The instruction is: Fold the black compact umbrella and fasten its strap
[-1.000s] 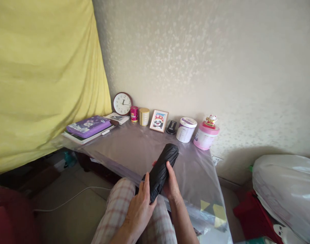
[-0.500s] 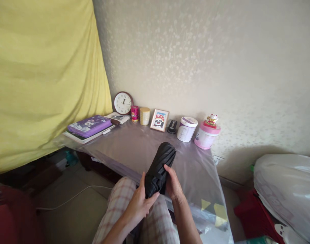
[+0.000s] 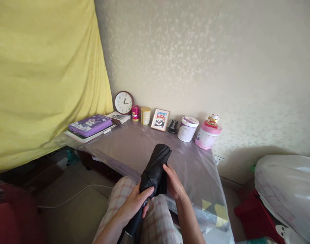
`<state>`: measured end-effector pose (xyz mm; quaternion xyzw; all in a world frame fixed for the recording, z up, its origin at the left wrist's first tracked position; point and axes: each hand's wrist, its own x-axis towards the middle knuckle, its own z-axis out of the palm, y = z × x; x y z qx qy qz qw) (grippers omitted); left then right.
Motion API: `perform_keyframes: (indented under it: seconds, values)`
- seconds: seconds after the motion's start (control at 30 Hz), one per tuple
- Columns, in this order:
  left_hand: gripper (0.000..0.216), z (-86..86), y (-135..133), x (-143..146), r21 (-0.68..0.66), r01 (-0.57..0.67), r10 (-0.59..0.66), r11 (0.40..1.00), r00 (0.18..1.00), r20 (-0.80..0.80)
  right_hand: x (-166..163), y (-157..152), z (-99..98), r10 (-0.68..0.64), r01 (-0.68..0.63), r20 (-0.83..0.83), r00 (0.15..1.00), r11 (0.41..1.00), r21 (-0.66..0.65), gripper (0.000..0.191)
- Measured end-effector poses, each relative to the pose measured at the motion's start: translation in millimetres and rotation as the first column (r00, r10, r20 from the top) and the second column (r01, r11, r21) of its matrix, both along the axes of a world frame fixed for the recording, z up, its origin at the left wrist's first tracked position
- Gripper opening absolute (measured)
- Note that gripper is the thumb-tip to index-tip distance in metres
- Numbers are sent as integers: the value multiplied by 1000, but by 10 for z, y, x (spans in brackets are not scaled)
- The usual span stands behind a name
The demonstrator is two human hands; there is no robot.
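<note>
A folded black umbrella (image 3: 156, 166) lies slantwise between my hands above my lap, its canopy end pointing toward the table. My left hand (image 3: 136, 201) is wrapped round it where the canopy meets the handle, thumb on top. The dark handle (image 3: 133, 220) with a metallic band runs down toward me below that hand. Against the right side of the canopy rests my right hand (image 3: 174, 181), fingers closed on the fabric; some of its fingers are hidden behind.
Plastic sheeting covers the table (image 3: 124, 145). Along its back stand a clock (image 3: 124, 102), tins, a picture frame (image 3: 160, 120), a white tub (image 3: 188, 129) and a pink tub (image 3: 208, 135). A purple case (image 3: 90, 125) lies at left. Right of the table sits a white plastic bag (image 3: 287, 186).
The umbrella has turned and slid so that its handle now shows. My left hand has moved down and left onto the handle end. The canopy looks looser at its lower part.
</note>
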<state>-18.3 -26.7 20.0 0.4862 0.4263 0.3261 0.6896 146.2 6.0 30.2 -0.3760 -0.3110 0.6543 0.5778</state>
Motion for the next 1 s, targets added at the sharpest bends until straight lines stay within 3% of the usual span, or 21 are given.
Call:
perform_keyframes:
  seconds: [0.27,0.5,0.67,0.8,1.0]
  values:
    - [42,-4,20,-75,-196,43,-6,980,983,184,66,31,-40,4,-3,86,996,1000,-4,51]
    - [43,122,-5,-76,-201,62,-28,978,985,171,98,27,-68,4,-3,135,991,1000,-5,51]
    - [40,30,17,-42,-171,9,24,985,982,188,76,41,-61,-29,30,191,981,1000,1,50]
    - [42,-47,44,-98,-208,91,-45,974,975,217,86,33,-48,-20,24,199,980,1000,-19,53]
    - [44,22,31,-153,-246,155,-86,957,958,272,117,-38,45,-25,32,262,965,999,-25,53]
